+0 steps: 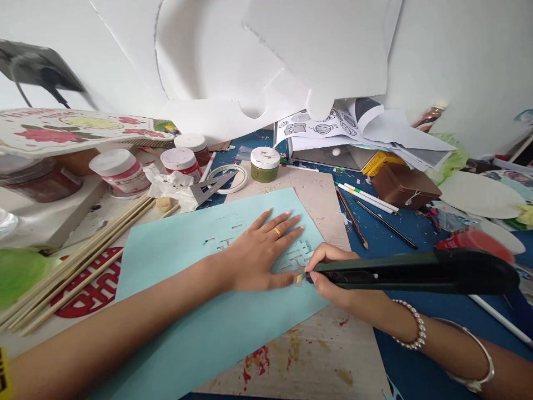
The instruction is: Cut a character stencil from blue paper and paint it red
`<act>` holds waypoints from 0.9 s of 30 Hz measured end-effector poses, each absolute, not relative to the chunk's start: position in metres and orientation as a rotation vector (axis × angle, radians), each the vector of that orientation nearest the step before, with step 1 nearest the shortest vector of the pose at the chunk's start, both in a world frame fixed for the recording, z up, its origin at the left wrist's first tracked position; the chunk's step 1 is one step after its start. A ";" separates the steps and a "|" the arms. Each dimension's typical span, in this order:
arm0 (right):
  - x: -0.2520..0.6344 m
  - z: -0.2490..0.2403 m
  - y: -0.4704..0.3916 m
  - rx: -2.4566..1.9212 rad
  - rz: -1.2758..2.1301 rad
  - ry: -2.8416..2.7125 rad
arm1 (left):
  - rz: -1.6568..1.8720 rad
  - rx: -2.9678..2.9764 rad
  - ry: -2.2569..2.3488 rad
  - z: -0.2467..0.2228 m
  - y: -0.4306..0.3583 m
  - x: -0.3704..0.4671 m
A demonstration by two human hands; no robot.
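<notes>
A light blue sheet of paper (166, 244) lies on a paint-stained board (291, 355), with character-like shapes cut through it. My left hand (262, 250) rests flat on the sheet, fingers spread, a gold ring on one finger. In my right hand (333, 272) is a dark utility knife (416, 272), gripped near its front end. Its tip meets the paper at the cut-out pattern (296, 256), close to my left thumb. The blade itself is mostly hidden by my fingers.
Wooden sticks (79, 261) lie over a red cut-out (89, 291) at left. Behind the sheet stand a green paint jar (265, 165), a tape roll (237, 180) and a metal set square (210, 189). Brushes (383, 222) and a brown box (403, 186) are at right.
</notes>
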State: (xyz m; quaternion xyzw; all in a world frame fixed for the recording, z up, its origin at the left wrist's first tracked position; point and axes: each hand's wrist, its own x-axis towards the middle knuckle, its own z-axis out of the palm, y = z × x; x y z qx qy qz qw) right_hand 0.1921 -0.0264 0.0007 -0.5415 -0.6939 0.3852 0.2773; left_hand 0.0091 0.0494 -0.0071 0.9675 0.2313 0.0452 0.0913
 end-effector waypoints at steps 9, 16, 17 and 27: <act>0.194 -0.010 -0.024 -1.422 0.965 -1.857 | 0.089 2.907 0.700 -0.008 0.049 0.010; 0.194 -0.006 -0.025 -1.412 0.970 -1.872 | 0.096 2.900 0.697 -0.008 0.050 0.009; 0.193 -0.005 -0.026 -1.407 0.978 -1.871 | 0.100 2.899 0.698 -0.008 0.050 0.009; 0.193 -0.005 -0.026 -1.407 0.957 -1.888 | 0.111 2.895 0.696 -0.008 0.049 0.009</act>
